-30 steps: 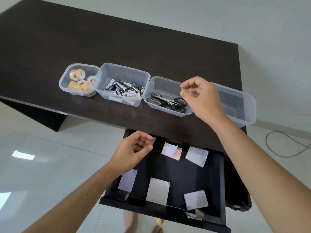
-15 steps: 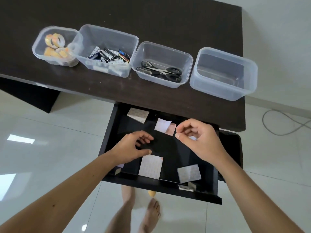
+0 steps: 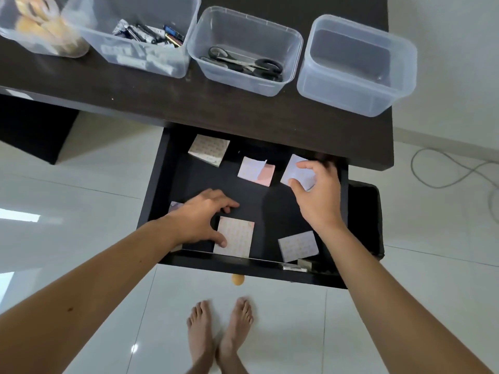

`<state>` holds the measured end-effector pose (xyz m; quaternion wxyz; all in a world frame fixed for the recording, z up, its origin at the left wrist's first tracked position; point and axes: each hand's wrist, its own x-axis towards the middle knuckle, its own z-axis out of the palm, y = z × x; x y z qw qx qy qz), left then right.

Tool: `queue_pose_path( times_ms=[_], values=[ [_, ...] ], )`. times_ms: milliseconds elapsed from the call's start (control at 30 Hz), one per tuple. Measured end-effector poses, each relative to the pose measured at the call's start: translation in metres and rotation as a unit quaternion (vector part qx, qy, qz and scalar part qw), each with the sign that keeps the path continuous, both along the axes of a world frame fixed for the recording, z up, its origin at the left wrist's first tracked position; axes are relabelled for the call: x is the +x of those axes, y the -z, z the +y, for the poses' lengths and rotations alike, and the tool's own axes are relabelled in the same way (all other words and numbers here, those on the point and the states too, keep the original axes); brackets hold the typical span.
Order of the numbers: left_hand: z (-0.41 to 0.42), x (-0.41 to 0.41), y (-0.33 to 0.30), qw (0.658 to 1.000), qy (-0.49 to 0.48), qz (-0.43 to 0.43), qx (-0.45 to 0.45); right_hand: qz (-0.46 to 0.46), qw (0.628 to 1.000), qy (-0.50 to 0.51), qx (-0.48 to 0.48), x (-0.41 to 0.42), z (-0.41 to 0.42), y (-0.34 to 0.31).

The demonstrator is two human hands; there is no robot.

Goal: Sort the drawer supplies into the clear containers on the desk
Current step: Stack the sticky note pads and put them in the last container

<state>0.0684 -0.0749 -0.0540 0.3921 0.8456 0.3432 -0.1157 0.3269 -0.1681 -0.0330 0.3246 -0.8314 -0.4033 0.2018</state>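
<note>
Your left hand (image 3: 201, 218) lies spread in the open drawer (image 3: 162, 184), thumb on a note pad (image 3: 236, 236). Your right hand (image 3: 318, 195) pinches another pad (image 3: 298, 172) at the back. On the table (image 3: 243, 112), clear containers hold tape rolls (image 3: 35, 12), batteries (image 3: 154, 35) and scissors (image 3: 243, 62); the rightmost container (image 3: 356, 66) has nothing inside.

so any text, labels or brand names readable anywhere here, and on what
None can be read.
batteries: label print on the casings, too blurred to read.
note pads in the drawer: only a faint repeating pattern, no legible words.
scissors, tape rolls: no visible markings.
</note>
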Motion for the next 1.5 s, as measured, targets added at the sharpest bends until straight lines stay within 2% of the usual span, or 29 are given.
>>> queue_pose_path(
  times_ms=[67,267,367,533,667,800,1067,1200,1333,1400,1500],
  values=[
    [0.001,0.001,0.000,1.000,0.013,0.001,0.012,-0.035,0.999,-0.023,-0.006,0.001,0.004,0.010],
    [0.001,0.002,-0.001,1.000,0.012,-0.004,0.007,-0.059,0.997,-0.035,-0.037,0.003,0.006,0.018],
    [0.001,0.000,-0.003,0.999,-0.022,-0.031,-0.023,-0.049,0.996,-0.053,-0.061,-0.001,0.000,0.020],
    [0.003,-0.007,-0.007,0.990,-0.076,-0.071,-0.090,0.016,0.994,-0.087,-0.071,-0.007,-0.006,0.017],
    [0.004,-0.008,-0.010,0.986,-0.097,-0.104,-0.091,-0.028,0.989,-0.080,-0.120,-0.008,-0.008,0.017],
    [0.004,-0.008,-0.009,0.964,-0.162,-0.140,-0.158,-0.034,0.987,-0.071,-0.138,-0.012,-0.007,0.014],
    [0.007,-0.006,-0.006,0.934,-0.236,-0.150,-0.223,0.094,0.988,-0.048,-0.113,-0.013,-0.014,-0.002],
    [0.008,-0.006,-0.007,0.919,-0.261,-0.167,-0.243,0.170,0.984,-0.018,-0.058,-0.009,-0.023,-0.010],
    [0.009,-0.008,-0.010,0.899,-0.292,-0.182,-0.270,0.325,0.945,0.010,0.035,-0.013,-0.038,-0.019],
    [0.008,-0.008,-0.012,0.893,-0.296,-0.195,-0.279,0.368,0.928,-0.017,0.050,-0.019,-0.039,-0.024],
    [0.008,-0.007,-0.017,0.877,-0.301,-0.230,-0.296,0.358,0.930,-0.075,0.014,-0.030,-0.032,-0.025]
  ],
)
